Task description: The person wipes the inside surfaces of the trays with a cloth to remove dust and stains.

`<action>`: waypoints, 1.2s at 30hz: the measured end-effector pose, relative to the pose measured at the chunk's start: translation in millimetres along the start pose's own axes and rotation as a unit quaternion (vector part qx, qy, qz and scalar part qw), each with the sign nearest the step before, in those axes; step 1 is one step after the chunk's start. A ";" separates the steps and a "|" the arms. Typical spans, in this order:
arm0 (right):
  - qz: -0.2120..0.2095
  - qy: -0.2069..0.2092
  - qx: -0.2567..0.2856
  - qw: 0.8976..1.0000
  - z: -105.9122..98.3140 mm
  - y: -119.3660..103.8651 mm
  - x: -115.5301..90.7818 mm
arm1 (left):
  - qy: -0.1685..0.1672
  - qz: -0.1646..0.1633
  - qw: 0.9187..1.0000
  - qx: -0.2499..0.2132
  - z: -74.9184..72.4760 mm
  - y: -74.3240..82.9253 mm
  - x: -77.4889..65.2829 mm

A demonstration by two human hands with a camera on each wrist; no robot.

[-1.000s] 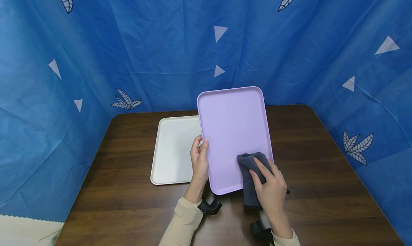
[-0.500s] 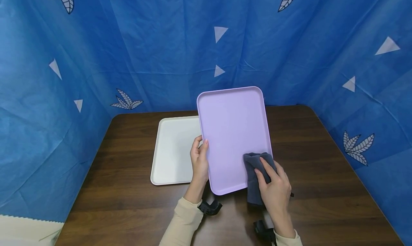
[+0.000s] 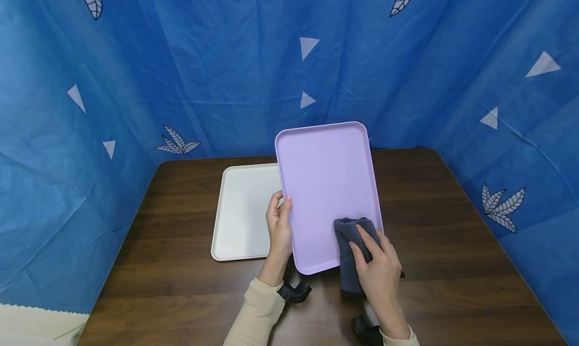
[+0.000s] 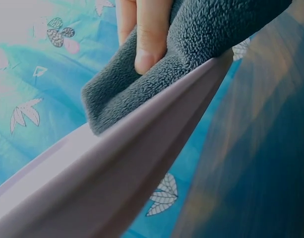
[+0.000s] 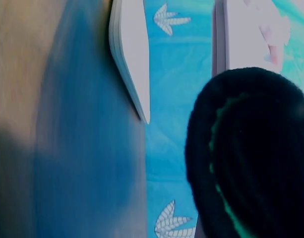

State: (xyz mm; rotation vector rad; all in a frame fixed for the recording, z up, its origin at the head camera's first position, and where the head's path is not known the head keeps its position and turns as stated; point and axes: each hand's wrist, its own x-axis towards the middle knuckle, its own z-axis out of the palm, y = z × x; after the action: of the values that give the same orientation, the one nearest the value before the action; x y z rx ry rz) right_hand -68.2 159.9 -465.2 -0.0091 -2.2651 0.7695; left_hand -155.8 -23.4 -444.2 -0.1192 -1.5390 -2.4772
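In the head view my left hand [image 3: 279, 230] grips a light purple tray [image 3: 323, 185] by its left edge, thumb on the front. The tray is held up, tilted toward me. My right hand [image 3: 379, 265] holds a dark grey cloth [image 3: 350, 255] against the tray's lower right part, and the cloth's end hangs below the rim. Fingers pressing the fluffy cloth [image 4: 137, 84] show in the left wrist view, just over the tray's rim [image 4: 142, 124]. In the right wrist view the dark folded cloth [image 5: 206, 148] covers much of the picture.
A white tray [image 3: 244, 210] lies on the brown wooden table [image 3: 172, 285], partly hidden behind the purple one. Its side shows layered rims [image 5: 123, 54] in the right wrist view. Blue patterned curtain [image 3: 226, 74] surrounds the table's back and sides.
My right hand and the cloth shifted right along the tray's lower right side, then back left to now. The left hand and the purple tray stay nearly still.
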 end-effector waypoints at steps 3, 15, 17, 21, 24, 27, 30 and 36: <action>-0.015 -0.003 0.006 1.000 2.7 -4.5 -4.2 | 0.001 0.001 1.000 0.002 -0.1 -0.1 -0.1; -0.048 -0.035 0.023 0.998 5.9 -21.9 -12.6 | 0.004 -0.001 1.000 0.002 0.3 -0.1 -0.1; -0.054 -0.037 0.024 0.998 6.1 -24.9 -13.6 | 0.004 -0.001 1.000 0.004 0.4 0.0 -0.5; -0.069 -0.040 0.023 0.997 6.9 -31.1 -15.4 | 0.005 -0.001 1.000 0.007 0.4 -0.6 -0.6; -0.079 -0.048 0.024 0.995 7.9 -35.1 -16.8 | 0.007 -0.001 1.000 0.008 0.3 -1.3 -0.4; -0.091 -0.055 0.026 0.994 9.2 -38.0 -18.4 | 0.008 -0.002 1.000 0.011 0.0 -1.7 -0.1; -0.094 -0.069 0.026 0.993 9.7 -41.0 -20.1 | 0.009 -0.005 1.000 0.015 -0.8 -2.6 0.5; -0.111 -0.080 0.019 0.990 10.5 -46.4 -22.3 | 0.010 -0.007 1.000 0.019 -0.9 -2.0 0.3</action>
State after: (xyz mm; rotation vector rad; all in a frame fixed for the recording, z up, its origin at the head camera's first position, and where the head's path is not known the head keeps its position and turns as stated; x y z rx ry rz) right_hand -48.8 111.3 -460.7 0.3272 -2.3504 0.7163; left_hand -156.5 -23.4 -446.3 -0.0774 -1.5840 -2.4512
